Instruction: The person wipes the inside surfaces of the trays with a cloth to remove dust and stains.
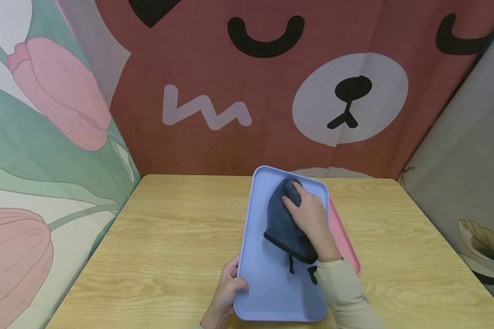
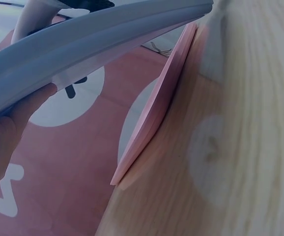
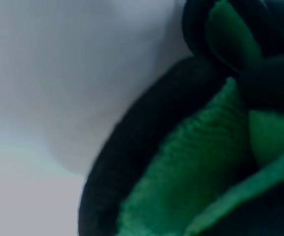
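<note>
My left hand [image 1: 227, 290] grips the lower left edge of a light blue tray [image 1: 267, 288], thumb over the rim and fingers beneath. The tray is tilted and raised over the table, as the left wrist view shows. On it lies a dark grey cap-like fabric piece [image 1: 281, 221] with black trim and thin black straps hanging from its lower edge. My right hand [image 1: 310, 214] pinches a fold near the top of this fabric. Close up in the right wrist view, the fabric [image 3: 181, 177] looks black with a green fleecy side, colours differing from the head view.
A pink tray [image 1: 343, 237] lies on the wooden table [image 1: 181, 237], partly hidden under the blue one. Behind the table hangs a brown curtain [image 1: 214, 151] with a bear face. Patterned curtains [image 1: 66, 196] stand along the left and right sides.
</note>
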Action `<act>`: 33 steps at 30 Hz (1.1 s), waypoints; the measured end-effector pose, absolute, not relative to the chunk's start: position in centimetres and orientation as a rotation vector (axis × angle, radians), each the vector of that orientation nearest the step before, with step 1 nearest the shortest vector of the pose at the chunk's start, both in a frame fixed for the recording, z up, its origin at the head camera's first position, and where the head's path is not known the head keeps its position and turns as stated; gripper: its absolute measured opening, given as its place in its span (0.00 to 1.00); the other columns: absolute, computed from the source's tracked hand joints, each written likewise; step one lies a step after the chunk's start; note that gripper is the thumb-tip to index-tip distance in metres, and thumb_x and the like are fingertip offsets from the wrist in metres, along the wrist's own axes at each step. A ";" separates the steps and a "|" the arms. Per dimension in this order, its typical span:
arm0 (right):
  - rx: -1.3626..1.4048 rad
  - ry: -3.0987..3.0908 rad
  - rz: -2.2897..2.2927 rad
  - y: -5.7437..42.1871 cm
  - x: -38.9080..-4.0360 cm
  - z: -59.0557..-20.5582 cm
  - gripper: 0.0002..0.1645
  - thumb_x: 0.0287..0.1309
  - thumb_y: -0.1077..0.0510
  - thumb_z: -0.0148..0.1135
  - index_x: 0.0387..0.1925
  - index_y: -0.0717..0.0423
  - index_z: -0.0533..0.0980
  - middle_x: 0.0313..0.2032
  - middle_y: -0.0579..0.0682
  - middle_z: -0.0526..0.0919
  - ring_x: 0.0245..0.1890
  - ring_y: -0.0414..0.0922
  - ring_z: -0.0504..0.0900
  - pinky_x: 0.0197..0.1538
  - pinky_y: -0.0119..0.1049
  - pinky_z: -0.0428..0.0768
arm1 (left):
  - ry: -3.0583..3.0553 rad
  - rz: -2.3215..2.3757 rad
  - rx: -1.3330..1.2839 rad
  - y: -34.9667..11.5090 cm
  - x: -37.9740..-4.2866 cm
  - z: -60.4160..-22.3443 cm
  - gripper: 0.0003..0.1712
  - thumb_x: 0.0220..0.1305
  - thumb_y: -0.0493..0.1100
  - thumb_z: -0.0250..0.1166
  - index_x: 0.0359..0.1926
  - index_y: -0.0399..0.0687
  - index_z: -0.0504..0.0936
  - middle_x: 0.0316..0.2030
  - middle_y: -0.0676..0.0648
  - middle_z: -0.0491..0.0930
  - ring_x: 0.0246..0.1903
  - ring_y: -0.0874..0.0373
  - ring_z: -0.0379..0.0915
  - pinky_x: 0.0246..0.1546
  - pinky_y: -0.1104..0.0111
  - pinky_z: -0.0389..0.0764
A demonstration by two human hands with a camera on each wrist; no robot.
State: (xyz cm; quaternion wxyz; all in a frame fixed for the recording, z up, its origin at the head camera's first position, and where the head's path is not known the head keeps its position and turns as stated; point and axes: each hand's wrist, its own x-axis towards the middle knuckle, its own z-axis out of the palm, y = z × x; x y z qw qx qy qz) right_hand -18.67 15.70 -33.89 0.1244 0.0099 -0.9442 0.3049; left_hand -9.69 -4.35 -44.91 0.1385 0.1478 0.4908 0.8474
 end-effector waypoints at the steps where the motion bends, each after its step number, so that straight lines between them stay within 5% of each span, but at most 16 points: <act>1: 0.025 -2.755 0.894 15.6 -18.7 -33.9 0.34 0.59 0.48 0.55 0.64 0.59 0.63 0.58 0.65 0.69 0.51 0.61 0.73 0.50 0.56 0.72 | 1.419 2.448 0.432 -4.3 -9.7 -44.9 0.47 0.32 0.21 0.46 0.64 0.21 0.51 0.49 0.46 0.77 0.49 0.54 0.73 0.49 0.65 0.74; 33: 0.052 -2.719 0.924 13.2 -18.1 -32.7 0.34 0.58 0.47 0.56 0.64 0.55 0.64 0.57 0.62 0.70 0.50 0.59 0.74 0.45 0.54 0.75 | 1.442 2.399 0.502 -3.6 -9.4 -45.4 0.46 0.33 0.21 0.46 0.63 0.20 0.52 0.45 0.46 0.79 0.44 0.57 0.75 0.44 0.68 0.75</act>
